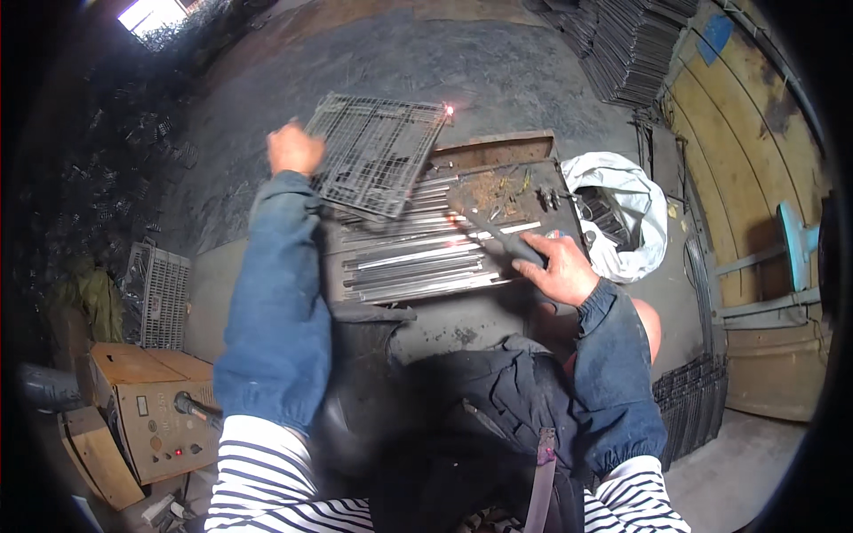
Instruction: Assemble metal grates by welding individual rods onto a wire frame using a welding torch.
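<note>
My left hand is closed at the left edge of a wire grid panel, which it holds tilted above a low workbench. A bright red-orange spot glows at the panel's far right corner. My right hand is wrapped round the dark handle of a welding torch, whose thin neck points left and away from me. Beneath the panel and the torch tip lie several straight metal rods, side by side. Both forearms wear blue sleeve covers over striped sleeves.
A white sack with dark metal pieces stands right of the bench. A welding machine sits at lower left, near a grey plastic crate. Stacked wire panels rise at far right. Small metal parts cover the left floor.
</note>
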Demonstrator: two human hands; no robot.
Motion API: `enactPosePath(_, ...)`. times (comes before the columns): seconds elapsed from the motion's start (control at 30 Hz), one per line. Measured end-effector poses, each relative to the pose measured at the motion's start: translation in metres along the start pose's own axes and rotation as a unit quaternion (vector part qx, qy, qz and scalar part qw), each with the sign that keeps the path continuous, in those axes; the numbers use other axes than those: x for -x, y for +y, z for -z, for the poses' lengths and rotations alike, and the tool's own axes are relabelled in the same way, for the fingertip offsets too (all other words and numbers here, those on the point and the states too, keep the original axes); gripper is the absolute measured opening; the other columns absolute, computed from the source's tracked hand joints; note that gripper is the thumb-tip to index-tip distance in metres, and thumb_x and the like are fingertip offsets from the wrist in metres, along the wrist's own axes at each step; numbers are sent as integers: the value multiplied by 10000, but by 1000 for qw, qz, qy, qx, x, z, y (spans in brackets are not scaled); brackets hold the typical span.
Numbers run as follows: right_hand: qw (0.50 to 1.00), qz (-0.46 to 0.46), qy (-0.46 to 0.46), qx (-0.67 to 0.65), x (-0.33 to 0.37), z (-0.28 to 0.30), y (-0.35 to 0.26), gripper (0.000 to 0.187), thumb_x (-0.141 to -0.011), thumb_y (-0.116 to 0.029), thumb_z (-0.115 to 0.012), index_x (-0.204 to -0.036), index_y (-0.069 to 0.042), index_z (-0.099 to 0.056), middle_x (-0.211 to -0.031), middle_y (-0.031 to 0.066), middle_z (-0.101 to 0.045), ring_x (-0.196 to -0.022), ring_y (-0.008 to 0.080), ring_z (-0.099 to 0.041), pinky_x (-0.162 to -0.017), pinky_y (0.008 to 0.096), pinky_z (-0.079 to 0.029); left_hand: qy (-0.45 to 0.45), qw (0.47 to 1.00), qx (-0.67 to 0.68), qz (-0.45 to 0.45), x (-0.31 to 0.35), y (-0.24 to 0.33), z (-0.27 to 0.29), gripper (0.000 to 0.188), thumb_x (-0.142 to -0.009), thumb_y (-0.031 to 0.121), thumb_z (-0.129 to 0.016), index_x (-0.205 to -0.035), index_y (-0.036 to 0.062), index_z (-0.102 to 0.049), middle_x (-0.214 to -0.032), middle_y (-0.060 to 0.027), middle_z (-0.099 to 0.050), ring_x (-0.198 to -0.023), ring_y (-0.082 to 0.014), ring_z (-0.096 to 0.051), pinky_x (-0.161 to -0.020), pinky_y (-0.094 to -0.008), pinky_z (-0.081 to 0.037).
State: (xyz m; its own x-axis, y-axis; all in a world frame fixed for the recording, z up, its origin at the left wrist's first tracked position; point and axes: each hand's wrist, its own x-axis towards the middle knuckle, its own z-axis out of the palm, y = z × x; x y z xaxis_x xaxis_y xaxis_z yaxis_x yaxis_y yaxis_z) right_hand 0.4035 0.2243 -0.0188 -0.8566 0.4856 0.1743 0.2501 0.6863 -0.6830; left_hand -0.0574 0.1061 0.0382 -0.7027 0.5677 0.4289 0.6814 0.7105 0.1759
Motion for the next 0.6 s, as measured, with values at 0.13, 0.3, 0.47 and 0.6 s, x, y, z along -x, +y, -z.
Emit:
enactPosePath(0.13,992,-52,-102,47,-11,2,-1,430,-867,-263,-731,-1203,0,-673,-867,261,-700,-853,436,-682,-891,455,-498,-299,932,106,174,-16,-46,21,617,-729,391,-892,-1046,-108,-716,-1144,-266,-708,-1045,-320,-698,-928,-400,-524)
enactPosePath(0.3,989,37,86,-118,-27,13,-25,497,-879,-204,-767,-1262,77,-619,-1032,259,-720,-914,308,-742,-825,370,-561,-293,878,284,250,-21,-92,19,621,-788,294,-876,-1136,-170,-652,-1136,-248,-712,-1014,-338,-699,-909,-422,-533)
enactPosePath(0.47,996,-81,19,-21,-22,31,0,523,-865,-273,-760,-1267,37,-638,-981,251,-727,-899,298,-743,-831,359,-556,-351,593,676,260,-6,-57,60,266,-984,122,-631,-1139,-94,-632,-1108,-189,-706,-989,-251,-716,-890,-398,-600)
enactPosePath(0.6,990,-108,-37,82,-30,26,12,532,-842,-269,-779,-1266,22,-644,-1019,255,-721,-951,328,-726,-887,384,-543,-217,535,782,235,32,-21,72,217,-996,98,-583,-1123,-68,-641,-1062,-168,-724,-940,-235,-722,-851,-369,-604)
